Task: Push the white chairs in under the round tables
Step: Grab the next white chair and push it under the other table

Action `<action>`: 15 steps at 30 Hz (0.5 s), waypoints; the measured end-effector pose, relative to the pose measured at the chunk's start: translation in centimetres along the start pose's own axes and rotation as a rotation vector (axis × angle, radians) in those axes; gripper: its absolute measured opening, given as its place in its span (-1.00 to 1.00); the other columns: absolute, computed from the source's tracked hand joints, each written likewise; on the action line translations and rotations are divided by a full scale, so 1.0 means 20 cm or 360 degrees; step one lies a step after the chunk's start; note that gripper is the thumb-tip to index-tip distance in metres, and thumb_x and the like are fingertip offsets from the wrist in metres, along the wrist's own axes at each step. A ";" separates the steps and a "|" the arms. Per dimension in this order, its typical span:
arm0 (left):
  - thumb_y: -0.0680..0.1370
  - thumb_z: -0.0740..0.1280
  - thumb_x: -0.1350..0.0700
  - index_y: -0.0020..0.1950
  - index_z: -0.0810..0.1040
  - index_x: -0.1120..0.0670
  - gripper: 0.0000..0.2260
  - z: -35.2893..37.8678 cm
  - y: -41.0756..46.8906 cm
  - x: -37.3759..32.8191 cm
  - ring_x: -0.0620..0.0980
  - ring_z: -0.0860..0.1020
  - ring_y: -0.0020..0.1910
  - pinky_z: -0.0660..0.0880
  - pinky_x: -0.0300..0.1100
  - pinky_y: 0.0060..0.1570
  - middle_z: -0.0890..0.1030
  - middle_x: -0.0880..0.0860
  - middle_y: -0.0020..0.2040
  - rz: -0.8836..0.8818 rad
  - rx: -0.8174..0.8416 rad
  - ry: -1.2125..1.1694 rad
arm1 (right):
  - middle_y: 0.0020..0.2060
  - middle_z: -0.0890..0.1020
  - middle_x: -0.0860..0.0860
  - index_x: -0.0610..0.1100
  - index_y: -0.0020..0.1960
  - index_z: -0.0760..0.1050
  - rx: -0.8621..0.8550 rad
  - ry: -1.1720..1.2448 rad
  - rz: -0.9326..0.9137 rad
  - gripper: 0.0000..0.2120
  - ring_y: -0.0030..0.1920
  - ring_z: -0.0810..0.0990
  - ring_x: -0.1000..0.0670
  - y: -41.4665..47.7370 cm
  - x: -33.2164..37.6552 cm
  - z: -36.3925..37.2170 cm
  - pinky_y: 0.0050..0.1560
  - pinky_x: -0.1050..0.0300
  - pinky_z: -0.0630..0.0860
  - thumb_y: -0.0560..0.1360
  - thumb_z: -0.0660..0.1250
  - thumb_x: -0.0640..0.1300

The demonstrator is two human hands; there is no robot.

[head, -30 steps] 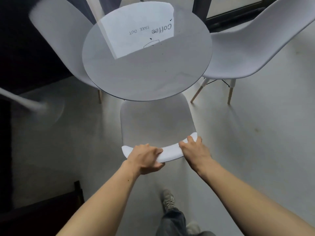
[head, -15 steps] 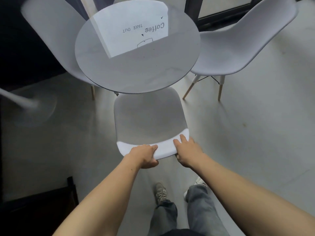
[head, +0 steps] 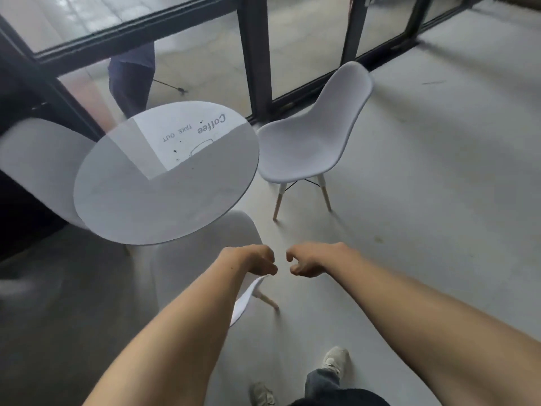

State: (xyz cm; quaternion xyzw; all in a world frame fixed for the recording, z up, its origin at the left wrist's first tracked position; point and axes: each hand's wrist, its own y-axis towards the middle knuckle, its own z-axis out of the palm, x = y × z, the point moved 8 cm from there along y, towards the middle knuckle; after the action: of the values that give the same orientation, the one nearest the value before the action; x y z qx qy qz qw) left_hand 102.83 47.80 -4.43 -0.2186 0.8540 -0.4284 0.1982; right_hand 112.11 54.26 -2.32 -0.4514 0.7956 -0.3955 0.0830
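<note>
The round white table [head: 131, 206] stands at centre left, with "Coffee TAKE OUT" lettering cast on its top. The near white chair [head: 202, 259] is tucked partly under it, and its backrest edge pokes out beside my left forearm. My left hand [head: 257, 260] hovers just above that backrest with its fingers curled in, holding nothing. My right hand [head: 310, 259] is close beside it, loosely curled with the thumb apart, also empty. A second white chair [head: 307, 148] stands right of the table, seat outside the rim. A third chair [head: 38, 159] is blurred at the left.
A glass wall with dark frames [head: 257, 54] runs behind the table. A person's legs [head: 131, 77] show behind the glass. My shoes [head: 333, 361] are on the grey concrete floor, which stretches open to the right. Dark furniture lies at the far left.
Both hands have let go of the near chair's backrest and lifted off it. My view has swung up and to the right, bringing the right-hand chair and the glass wall into sight.
</note>
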 end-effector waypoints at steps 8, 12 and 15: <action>0.57 0.27 -0.02 0.40 0.47 0.00 -0.61 -0.57 0.13 -0.80 0.10 0.47 0.31 0.37 -0.06 0.28 0.50 0.07 0.38 0.0166 -0.0204 0.0256 | 0.34 0.49 -0.13 -0.12 0.40 0.40 -0.0197 0.0087 0.0146 -0.58 0.30 0.46 -0.16 -0.16 -0.71 -0.46 0.28 -0.06 0.43 0.57 0.22 -0.05; 0.59 0.27 -0.01 0.41 0.45 0.00 -0.61 -0.71 0.18 -1.12 0.10 0.48 0.31 0.37 -0.03 0.35 0.52 0.07 0.37 0.0252 -0.0186 0.0330 | 0.34 0.49 -0.13 -0.12 0.40 0.39 -0.0190 0.0115 0.0212 -0.58 0.29 0.47 -0.15 -0.21 -1.00 -0.60 0.25 -0.04 0.44 0.57 0.22 -0.04; 0.61 0.24 0.02 0.41 0.45 0.07 -0.63 -0.81 0.28 -1.29 0.10 0.55 0.24 0.42 -0.07 0.29 0.58 0.09 0.27 0.0268 -0.0082 0.0452 | 0.33 0.50 -0.12 -0.13 0.38 0.40 -0.0163 0.0155 0.0224 -0.60 0.27 0.48 -0.14 -0.19 -1.18 -0.69 0.21 0.01 0.44 0.57 0.24 -0.03</action>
State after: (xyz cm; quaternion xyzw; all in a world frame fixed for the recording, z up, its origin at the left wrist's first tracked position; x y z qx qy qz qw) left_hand 114.51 75.37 3.89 -0.0885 0.8995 -0.4147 0.1050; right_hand 121.53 79.35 4.22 -0.3781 0.8477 -0.3690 0.0485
